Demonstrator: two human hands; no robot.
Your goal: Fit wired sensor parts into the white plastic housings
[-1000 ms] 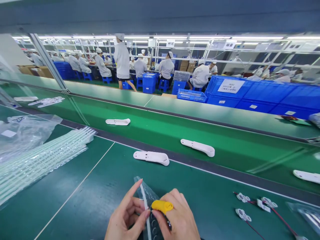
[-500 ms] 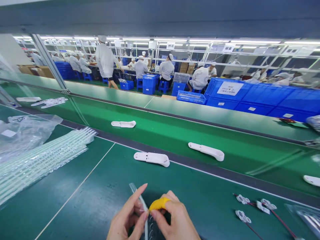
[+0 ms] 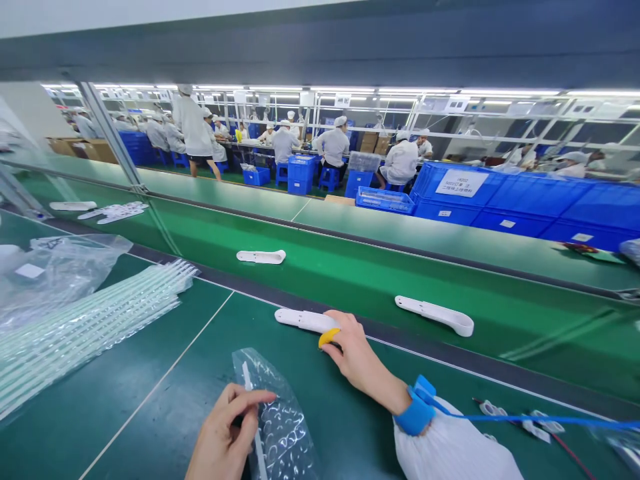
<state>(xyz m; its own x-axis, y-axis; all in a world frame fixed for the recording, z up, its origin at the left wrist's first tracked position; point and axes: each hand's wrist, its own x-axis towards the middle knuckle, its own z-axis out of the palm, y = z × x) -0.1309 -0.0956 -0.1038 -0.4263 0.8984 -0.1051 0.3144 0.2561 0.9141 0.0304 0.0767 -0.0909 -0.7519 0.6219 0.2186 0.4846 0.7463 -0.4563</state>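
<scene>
Near the front edge, my left hand (image 3: 227,430) has curled fingers and its index finger stretched across a clear plastic bag (image 3: 287,427). The bag has round bubble-like marks, and a narrow white strip (image 3: 260,453) runs along its left side by my thumb. Further forward, my right hand (image 3: 353,350), with a yellow finger cot (image 3: 329,338) on one finger, closes around the right end of a long white plastic housing (image 3: 303,320). That housing lies at the bench's far edge, its right end hidden by my fingers. A blue wrist strap (image 3: 417,410) circles my right wrist.
Beyond the bench, a green conveyor belt (image 3: 340,280) carries more white housings (image 3: 435,315). Wrapped pale strips (image 3: 110,310) and crumpled plastic (image 3: 65,267) lie left. Small wired parts (image 3: 537,423) lie right, behind the strap's blue cord (image 3: 530,419). Blue bins (image 3: 460,190) and seated workers are beyond.
My right hand has left the strip and bag, reached forward and taken hold of the white housing. My left hand has shifted left with the bag, which now lies spread out more. Housings on the belt moved right.
</scene>
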